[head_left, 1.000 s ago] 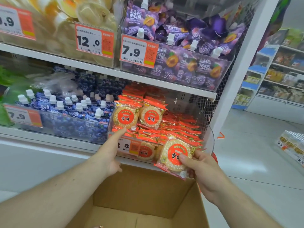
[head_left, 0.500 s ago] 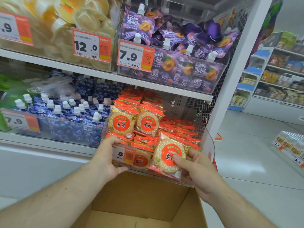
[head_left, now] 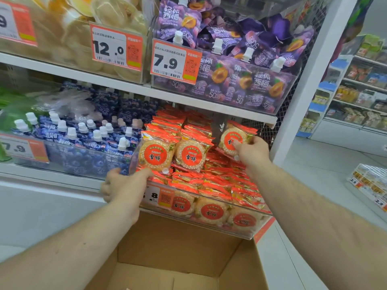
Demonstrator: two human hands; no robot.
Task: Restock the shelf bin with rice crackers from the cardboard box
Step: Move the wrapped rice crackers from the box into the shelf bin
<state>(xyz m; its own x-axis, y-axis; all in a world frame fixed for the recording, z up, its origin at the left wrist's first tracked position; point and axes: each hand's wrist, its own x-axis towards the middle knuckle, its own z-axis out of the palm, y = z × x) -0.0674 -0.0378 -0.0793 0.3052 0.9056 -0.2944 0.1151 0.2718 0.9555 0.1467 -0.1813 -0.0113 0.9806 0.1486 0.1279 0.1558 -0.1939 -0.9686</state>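
R hand (head_left: 250, 150) pinches one rice cracker pack (head_left: 234, 141), face out and upright, over the back right of the clear shelf bin (head_left: 240, 229), beside two upright packs (head_left: 173, 154) to its left. L hand (head_left: 123, 185) grips the bin's front-left corner, fingers curled on the rim. Cardboard box (head_left: 178, 243) sits open directly below. The pack prob. goes down just under the R hand; L is only steadying.

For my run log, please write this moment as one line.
left hand: grips bin front corner | right hand: holds cracker pack upright over bin | box: open below
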